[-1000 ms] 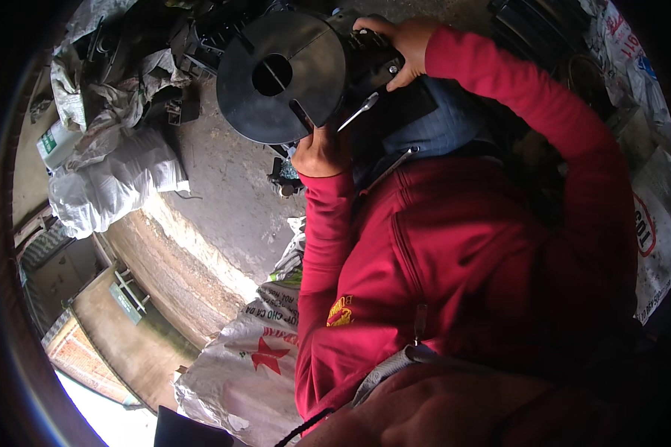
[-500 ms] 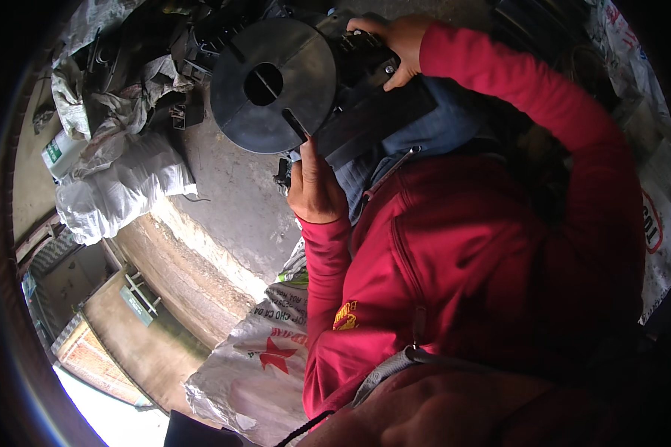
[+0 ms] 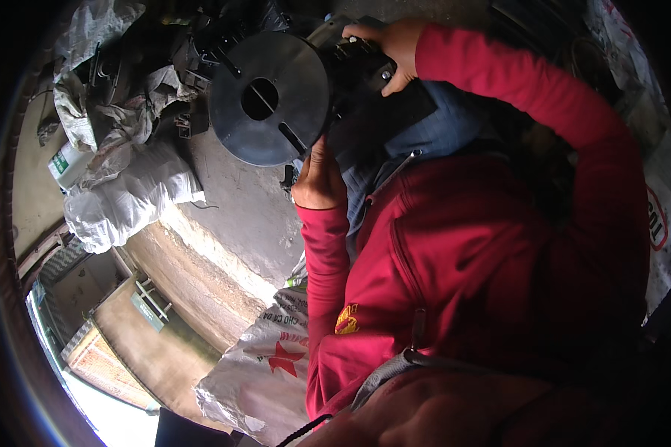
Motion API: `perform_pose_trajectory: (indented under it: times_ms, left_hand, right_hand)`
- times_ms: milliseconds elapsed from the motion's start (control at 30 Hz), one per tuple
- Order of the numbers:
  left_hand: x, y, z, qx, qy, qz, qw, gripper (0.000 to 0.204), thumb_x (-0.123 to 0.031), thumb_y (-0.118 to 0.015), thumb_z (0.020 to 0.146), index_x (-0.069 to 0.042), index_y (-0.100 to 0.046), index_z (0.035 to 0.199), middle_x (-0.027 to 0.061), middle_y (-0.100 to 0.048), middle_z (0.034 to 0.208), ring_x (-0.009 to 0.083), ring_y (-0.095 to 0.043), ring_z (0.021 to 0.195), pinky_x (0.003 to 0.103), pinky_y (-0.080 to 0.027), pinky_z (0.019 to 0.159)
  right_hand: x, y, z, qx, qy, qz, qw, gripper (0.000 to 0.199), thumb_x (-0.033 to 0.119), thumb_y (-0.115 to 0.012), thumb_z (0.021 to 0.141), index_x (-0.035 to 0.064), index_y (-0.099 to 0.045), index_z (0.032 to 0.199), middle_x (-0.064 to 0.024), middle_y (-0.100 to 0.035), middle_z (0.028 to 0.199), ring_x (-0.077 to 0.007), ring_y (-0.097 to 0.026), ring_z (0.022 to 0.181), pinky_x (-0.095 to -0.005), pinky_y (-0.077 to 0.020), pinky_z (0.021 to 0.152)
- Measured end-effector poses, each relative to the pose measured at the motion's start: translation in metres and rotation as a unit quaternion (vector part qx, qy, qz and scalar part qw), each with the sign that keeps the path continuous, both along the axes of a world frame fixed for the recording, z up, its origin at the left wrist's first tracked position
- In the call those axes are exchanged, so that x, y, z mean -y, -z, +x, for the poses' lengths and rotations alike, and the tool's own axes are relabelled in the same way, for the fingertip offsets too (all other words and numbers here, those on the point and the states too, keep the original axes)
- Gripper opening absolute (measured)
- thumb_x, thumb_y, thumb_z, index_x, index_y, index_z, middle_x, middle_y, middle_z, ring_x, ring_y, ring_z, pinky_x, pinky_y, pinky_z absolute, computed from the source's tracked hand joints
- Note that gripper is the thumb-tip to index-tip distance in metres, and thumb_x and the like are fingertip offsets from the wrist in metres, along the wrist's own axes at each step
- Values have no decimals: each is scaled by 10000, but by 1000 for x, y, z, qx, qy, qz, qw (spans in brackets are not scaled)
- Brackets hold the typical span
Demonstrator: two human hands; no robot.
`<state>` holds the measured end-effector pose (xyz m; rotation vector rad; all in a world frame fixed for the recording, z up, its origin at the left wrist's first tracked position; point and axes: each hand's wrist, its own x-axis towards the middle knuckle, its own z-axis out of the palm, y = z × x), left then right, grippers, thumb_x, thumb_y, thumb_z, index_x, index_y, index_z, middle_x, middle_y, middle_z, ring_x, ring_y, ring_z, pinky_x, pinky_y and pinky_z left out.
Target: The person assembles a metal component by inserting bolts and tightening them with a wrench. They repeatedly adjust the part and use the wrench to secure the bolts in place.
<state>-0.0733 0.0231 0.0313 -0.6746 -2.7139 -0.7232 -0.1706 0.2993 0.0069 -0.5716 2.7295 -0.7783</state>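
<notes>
A dark grey round metal disc (image 3: 235, 127) with a central hole and slots running toward its rim lies face up at the upper middle. My left hand (image 3: 320, 179) is closed at its lower right rim, a finger by the end of one slot; its other fingers are partly hidden. Beside the disc, a black metal block (image 3: 365, 71) carries several bright bolts. My right hand (image 3: 399, 48) is wrapped over that block, thumb and fingers on opposite sides. A flat dark plate (image 3: 402, 108) extends from under the block across my jeans.
White plastic sacks (image 3: 134, 194) and a white container with a green label (image 3: 68, 165) lie left. Dark metal parts (image 3: 238, 30) crowd the far side. A printed white sack (image 3: 253, 372) stands near my left elbow. Grey concrete floor (image 3: 238, 201) shows between.
The disc sits slightly lower in the picture. My left finger has shifted from pointing into the slot to lying against the rim. My right hand keeps its hold on the block.
</notes>
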Motion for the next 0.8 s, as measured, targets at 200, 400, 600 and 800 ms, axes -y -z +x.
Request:
perform_pose_trajectory:
  times_ms: [200,400,600,800]
  left_hand:
    - [-2,0,-3,-41,7,100,994,490,44,-548,818,-125,-561,1277,199,-653,870,336,-645,657,360,-494,549]
    - [1,-15,-3,-34,30,71,996,483,27,-565,820,-122,-564,1280,161,-622,750,291,-616,579,346,-473,517]
    - [8,-13,-2,28,-6,-45,999,539,61,-530,851,-143,-489,1349,169,-660,986,171,-648,672,270,-504,596]
    - [-1,-8,-3,-42,30,66,996,554,69,-508,862,-155,-480,1367,164,-686,910,158,-584,569,254,-469,563]
  right_hand:
    - [-1,4,4,-6,-7,-36,999,1052,353,-838,570,173,-197,1385,-162,-653,926,-371,-645,774,-435,-494,694]
    - [-4,-27,3,21,-14,75,997,1091,496,-799,581,125,-194,1410,-209,-654,946,-414,-634,805,-472,-491,747]
    - [5,-5,3,5,-6,54,998,1025,301,-840,583,208,-195,1374,-125,-662,842,-354,-653,705,-428,-502,648]
    - [9,-6,8,13,8,16,1000,1037,301,-840,584,214,-184,1382,-129,-669,871,-353,-656,753,-431,-505,673]
